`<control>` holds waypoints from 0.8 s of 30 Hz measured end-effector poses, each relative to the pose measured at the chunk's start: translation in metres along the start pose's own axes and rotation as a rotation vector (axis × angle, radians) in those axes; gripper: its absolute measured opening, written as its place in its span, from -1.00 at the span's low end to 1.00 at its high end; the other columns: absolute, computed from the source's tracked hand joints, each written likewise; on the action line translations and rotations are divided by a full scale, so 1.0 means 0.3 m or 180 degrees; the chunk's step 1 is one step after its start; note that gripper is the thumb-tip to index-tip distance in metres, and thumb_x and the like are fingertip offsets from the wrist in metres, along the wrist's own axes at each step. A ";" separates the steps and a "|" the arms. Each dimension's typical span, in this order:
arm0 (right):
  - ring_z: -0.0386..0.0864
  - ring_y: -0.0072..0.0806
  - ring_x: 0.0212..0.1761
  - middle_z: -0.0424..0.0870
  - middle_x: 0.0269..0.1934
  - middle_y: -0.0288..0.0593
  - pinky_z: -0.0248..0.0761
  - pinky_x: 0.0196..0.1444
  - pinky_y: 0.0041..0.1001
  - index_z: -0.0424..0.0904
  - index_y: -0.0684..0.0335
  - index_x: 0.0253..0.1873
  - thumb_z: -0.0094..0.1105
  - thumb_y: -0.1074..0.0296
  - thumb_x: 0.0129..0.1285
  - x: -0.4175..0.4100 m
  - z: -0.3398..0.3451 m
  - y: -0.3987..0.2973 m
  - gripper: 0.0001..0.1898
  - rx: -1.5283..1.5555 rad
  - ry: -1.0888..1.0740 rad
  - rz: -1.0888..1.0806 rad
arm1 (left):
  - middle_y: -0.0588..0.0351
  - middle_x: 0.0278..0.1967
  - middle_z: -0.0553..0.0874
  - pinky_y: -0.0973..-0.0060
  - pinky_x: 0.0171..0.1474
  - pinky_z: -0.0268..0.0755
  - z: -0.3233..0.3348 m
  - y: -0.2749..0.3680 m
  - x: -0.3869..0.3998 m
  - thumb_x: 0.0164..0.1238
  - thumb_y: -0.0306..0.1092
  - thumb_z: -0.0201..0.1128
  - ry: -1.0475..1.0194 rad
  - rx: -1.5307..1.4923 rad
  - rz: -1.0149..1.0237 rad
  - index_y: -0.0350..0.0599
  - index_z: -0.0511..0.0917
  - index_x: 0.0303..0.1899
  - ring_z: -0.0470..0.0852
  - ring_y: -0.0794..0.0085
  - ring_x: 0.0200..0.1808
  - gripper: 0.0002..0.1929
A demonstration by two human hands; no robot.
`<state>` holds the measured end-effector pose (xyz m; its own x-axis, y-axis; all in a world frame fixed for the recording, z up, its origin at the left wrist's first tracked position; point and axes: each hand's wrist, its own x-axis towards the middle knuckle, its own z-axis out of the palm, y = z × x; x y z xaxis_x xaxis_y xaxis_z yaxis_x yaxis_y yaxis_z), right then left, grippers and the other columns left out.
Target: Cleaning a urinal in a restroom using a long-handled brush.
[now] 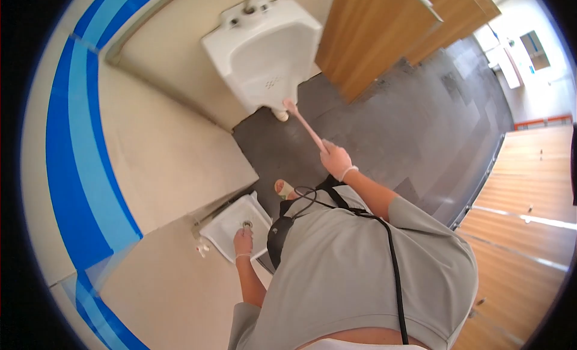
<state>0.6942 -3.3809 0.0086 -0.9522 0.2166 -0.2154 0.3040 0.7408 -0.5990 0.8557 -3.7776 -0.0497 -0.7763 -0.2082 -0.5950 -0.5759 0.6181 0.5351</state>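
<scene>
My right hand [337,159], in a thin see-through glove, grips the handle of a long pink brush [309,126]. The brush's head lies over the front lip of a white ceramic urinal [275,57], which has a cluster of drain holes in its bowl. My left hand [243,242], also gloved, is over a small white basin [220,228] at the wall. Its fingers are curled close to the round metal drain [247,224]. Whether it holds anything cannot be made out.
A beige partition wall [167,156] stands between urinal and basin. Wood-grain panels [378,34] rise beside the urinal, with wood-grain cubicle doors [518,187] at the right. A tap [202,248] juts out by the basin. Dark floor tiles [405,124] stretch away. A black cord [392,260] hangs over my shirt.
</scene>
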 end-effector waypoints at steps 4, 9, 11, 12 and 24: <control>0.55 0.16 -0.16 0.61 -0.26 0.22 0.40 -0.10 -0.06 0.49 0.25 0.00 -0.05 0.29 0.19 -0.096 -0.086 0.128 -0.69 0.0826 0.0028 0.0421 | -0.28 -0.25 0.64 0.14 -0.07 0.37 0.024 0.240 0.222 0.32 -0.03 0.02 -0.0093 0.0350 0.0562 -0.33 0.57 -0.32 0.58 -0.11 -0.12 -0.56; 0.63 -0.29 -0.43 0.62 -0.40 0.07 0.47 -0.34 -0.35 0.46 0.32 0.07 -0.01 0.33 0.19 -0.162 -0.241 0.266 -0.64 0.2311 0.0102 0.0902 | -0.25 -0.24 0.65 0.18 -0.06 0.39 0.243 0.758 0.277 0.32 -0.03 0.03 -0.0393 0.0799 0.1379 -0.30 0.58 -0.25 0.60 -0.07 -0.13 -0.57; 0.63 -0.30 -0.43 0.62 -0.40 0.03 0.47 -0.33 -0.35 0.39 0.36 0.18 -0.01 0.31 0.21 -0.164 -0.263 0.393 -0.55 0.2559 0.0208 0.0983 | -0.21 -0.28 0.67 0.22 -0.07 0.40 0.427 1.011 0.218 0.32 0.01 0.05 -0.0840 0.0519 0.1548 -0.28 0.59 -0.26 0.62 -0.03 -0.16 -0.55; 0.51 -0.58 -0.48 0.55 -0.41 -0.23 0.43 -0.40 -0.55 0.33 0.36 0.27 0.06 0.30 0.25 -0.172 -0.261 0.445 -0.50 0.2686 0.0311 0.0854 | -0.19 -0.29 0.67 0.25 -0.09 0.40 0.507 1.114 0.161 0.34 0.08 0.01 -0.0925 0.0627 0.1568 -0.27 0.60 -0.27 0.63 0.02 -0.17 -0.51; 0.55 0.09 -0.19 0.59 -0.27 0.19 0.39 -0.16 -0.20 0.46 0.39 -0.01 0.02 0.26 0.32 -0.142 -0.809 0.663 -0.70 0.1696 0.0861 0.0897 | -0.12 -0.33 0.68 0.33 -0.15 0.42 1.210 1.798 -0.164 0.42 0.15 -0.09 -0.2539 0.0477 0.1750 -0.34 0.58 -0.28 0.64 0.15 -0.23 -0.41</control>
<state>0.7880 -3.0884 0.0859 -0.7868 0.5598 -0.2600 0.4497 0.2314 -0.8627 0.6762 -3.1589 0.0505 -0.4937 0.6770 -0.5458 -0.1046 0.5769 0.8101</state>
